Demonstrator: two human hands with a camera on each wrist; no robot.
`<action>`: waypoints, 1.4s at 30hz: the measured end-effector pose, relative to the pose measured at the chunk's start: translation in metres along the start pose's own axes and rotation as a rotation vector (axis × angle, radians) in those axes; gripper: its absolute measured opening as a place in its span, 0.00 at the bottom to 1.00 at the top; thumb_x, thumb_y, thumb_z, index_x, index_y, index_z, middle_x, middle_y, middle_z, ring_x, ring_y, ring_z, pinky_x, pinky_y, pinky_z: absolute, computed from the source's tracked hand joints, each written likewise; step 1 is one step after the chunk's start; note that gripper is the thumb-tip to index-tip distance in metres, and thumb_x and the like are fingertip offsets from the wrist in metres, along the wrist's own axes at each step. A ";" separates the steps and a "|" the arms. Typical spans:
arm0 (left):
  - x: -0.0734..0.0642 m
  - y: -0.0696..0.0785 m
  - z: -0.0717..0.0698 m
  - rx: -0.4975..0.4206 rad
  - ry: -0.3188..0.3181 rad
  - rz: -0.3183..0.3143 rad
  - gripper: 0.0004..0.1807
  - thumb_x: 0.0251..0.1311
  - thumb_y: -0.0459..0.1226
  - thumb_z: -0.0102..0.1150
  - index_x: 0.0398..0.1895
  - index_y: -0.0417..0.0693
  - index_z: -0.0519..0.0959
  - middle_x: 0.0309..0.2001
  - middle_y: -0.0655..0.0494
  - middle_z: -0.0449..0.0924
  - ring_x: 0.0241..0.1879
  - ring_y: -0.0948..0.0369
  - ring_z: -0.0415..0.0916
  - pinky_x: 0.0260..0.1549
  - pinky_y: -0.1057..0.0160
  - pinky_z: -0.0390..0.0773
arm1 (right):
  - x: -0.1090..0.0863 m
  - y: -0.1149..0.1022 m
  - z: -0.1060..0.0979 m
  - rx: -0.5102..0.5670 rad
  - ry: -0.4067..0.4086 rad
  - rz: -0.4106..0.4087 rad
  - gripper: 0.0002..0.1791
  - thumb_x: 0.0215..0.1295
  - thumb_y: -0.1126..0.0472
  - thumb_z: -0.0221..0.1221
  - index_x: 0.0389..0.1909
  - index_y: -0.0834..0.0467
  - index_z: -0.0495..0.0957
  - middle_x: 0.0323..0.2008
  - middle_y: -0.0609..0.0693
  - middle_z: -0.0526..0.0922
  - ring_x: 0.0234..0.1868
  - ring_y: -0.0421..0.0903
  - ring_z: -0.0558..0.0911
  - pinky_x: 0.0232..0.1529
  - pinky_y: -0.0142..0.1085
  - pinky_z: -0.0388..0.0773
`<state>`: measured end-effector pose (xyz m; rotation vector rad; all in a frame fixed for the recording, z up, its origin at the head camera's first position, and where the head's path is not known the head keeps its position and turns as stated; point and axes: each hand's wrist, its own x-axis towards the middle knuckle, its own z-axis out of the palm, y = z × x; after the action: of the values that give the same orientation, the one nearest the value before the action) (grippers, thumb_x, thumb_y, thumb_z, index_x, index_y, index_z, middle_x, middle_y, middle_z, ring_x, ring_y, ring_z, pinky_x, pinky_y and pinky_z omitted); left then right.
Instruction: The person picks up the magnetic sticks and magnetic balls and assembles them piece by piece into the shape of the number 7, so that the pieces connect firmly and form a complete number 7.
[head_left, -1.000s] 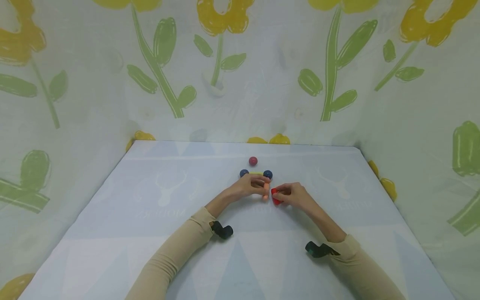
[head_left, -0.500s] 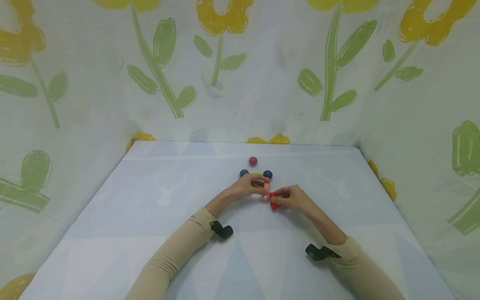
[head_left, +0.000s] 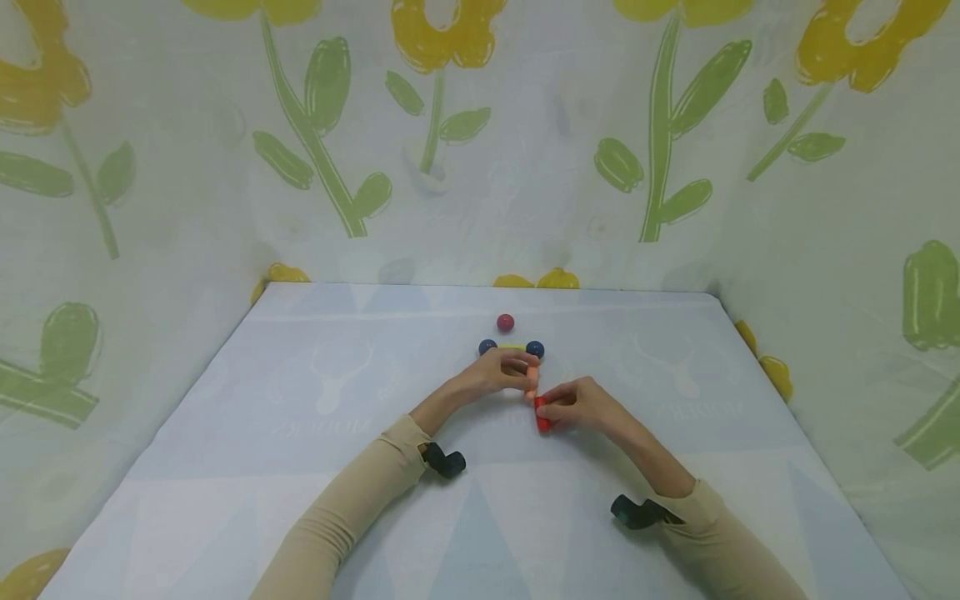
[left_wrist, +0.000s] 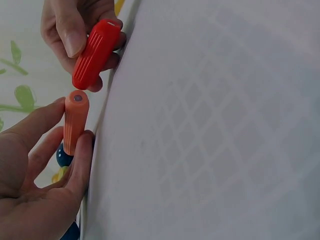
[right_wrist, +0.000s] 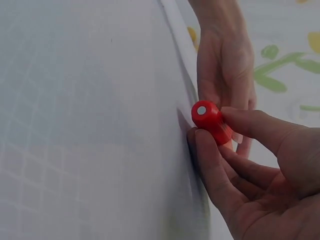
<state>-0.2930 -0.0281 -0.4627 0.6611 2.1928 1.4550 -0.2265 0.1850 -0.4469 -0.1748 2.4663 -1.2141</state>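
My left hand (head_left: 491, 373) pinches a ribbed orange rod (left_wrist: 75, 122) between thumb and fingers, with a small metallic disc in its near end. A thicker red rod (left_wrist: 96, 54) is pinched by my right hand (head_left: 588, 404); a pale round disc shows in its end in the right wrist view. In the left wrist view the red rod's lower end is right at the orange rod's disc end, the two nearly in line. Just beyond the left hand, a yellow rod (head_left: 512, 346) lies between a blue ball (head_left: 487, 347) and another blue ball (head_left: 535, 349).
A dark red ball (head_left: 506, 322) lies behind the blue balls, toward the far edge of the cloth-covered table (head_left: 375, 517). Flower-printed fabric walls (head_left: 525, 183) rise at the back and both sides. Each wrist carries a small black camera.
My right hand has drawn the red rod nearer to me and slightly left, from beside the orange rod to its near end. The left hand holds almost still.
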 end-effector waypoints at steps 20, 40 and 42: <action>-0.001 0.001 0.000 0.001 0.001 0.005 0.23 0.60 0.37 0.66 0.59 0.49 0.78 0.58 0.50 0.80 0.58 0.55 0.77 0.62 0.53 0.74 | 0.000 -0.004 0.009 0.026 -0.016 0.026 0.23 0.60 0.52 0.68 0.51 0.62 0.82 0.37 0.52 0.88 0.31 0.43 0.85 0.39 0.34 0.84; 0.000 0.000 0.000 0.004 -0.005 0.004 0.22 0.60 0.37 0.66 0.59 0.50 0.78 0.59 0.51 0.80 0.59 0.55 0.77 0.62 0.53 0.74 | 0.000 -0.005 0.011 0.040 -0.012 0.020 0.23 0.59 0.52 0.68 0.50 0.63 0.83 0.35 0.52 0.88 0.30 0.42 0.84 0.36 0.35 0.84; 0.000 0.000 0.000 0.003 -0.004 0.004 0.22 0.60 0.37 0.66 0.59 0.50 0.78 0.59 0.51 0.80 0.60 0.54 0.77 0.62 0.52 0.74 | 0.000 -0.006 0.011 0.040 -0.013 0.026 0.22 0.60 0.52 0.68 0.50 0.63 0.83 0.34 0.52 0.88 0.30 0.42 0.83 0.35 0.34 0.83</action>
<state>-0.2929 -0.0285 -0.4626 0.6690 2.1920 1.4518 -0.2225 0.1734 -0.4485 -0.1387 2.4240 -1.2461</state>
